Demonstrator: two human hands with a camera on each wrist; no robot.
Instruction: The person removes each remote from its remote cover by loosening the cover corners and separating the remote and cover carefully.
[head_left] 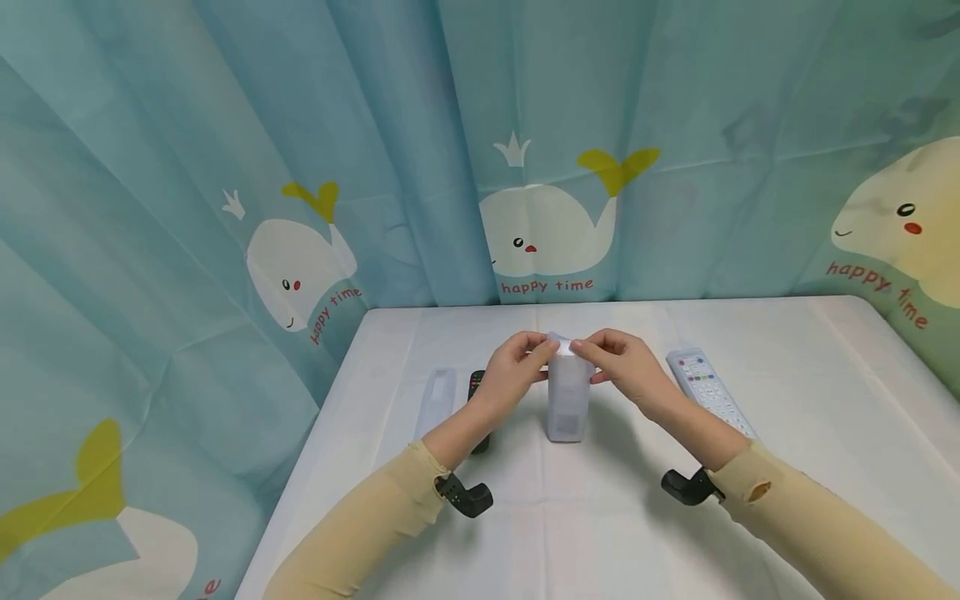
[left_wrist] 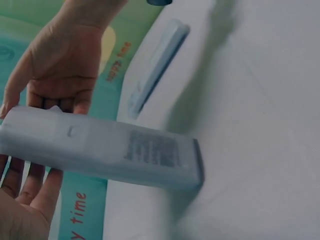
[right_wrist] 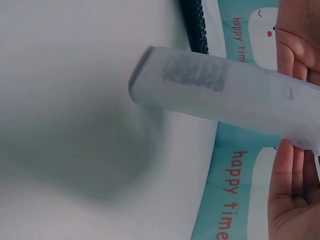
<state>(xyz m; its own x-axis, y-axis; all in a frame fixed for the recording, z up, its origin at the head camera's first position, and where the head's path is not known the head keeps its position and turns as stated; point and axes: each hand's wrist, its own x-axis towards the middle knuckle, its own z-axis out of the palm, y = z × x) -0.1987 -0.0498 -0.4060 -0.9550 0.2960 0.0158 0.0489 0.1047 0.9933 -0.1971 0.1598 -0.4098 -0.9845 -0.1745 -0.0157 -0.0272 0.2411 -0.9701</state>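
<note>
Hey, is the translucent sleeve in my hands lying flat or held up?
Held up: left hand and right hand grip the translucent sleeve by its top end. Whether its lower end touches the table, I cannot tell.

A blue whale-print curtain [head_left: 390, 125] hangs behind a white table [head_left: 810, 375].

The words "happy time" stand in red on the blue-green curtain [head_left: 405, 125], by the left whale [head_left: 281, 258], middle whale [head_left: 551, 229] and right whale [head_left: 877, 212]; a lone "e" shows at lower left. The dark label [left_wrist: 154, 148] on the held object [left_wrist: 100, 137] is too blurred to read, the white remote's [head_left: 711, 387] key markings too small.
</note>
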